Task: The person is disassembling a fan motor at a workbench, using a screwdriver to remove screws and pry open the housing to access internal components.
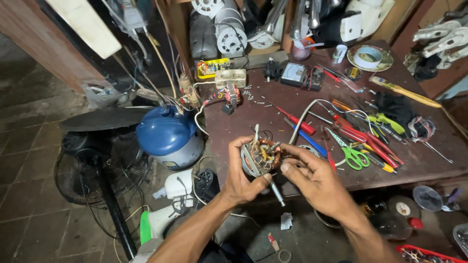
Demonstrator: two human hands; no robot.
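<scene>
A small electric fan motor (262, 157) with copper windings, a metal housing and a steel shaft pointing down is held in front of the workbench edge. My left hand (240, 178) wraps around its left side from below. My right hand (312, 178) touches its right side with thumb and fingers on the housing. Thin wires stick up from the top of the motor.
The brown workbench (273, 114) carries a red screwdriver (295, 121), a blue screwdriver (307, 139), green scissors (352, 155), red pliers (370, 139), a meter (297, 74) and a tape roll (368, 56). On the floor stand a blue fan housing (168, 136) and a fan grille (97, 165).
</scene>
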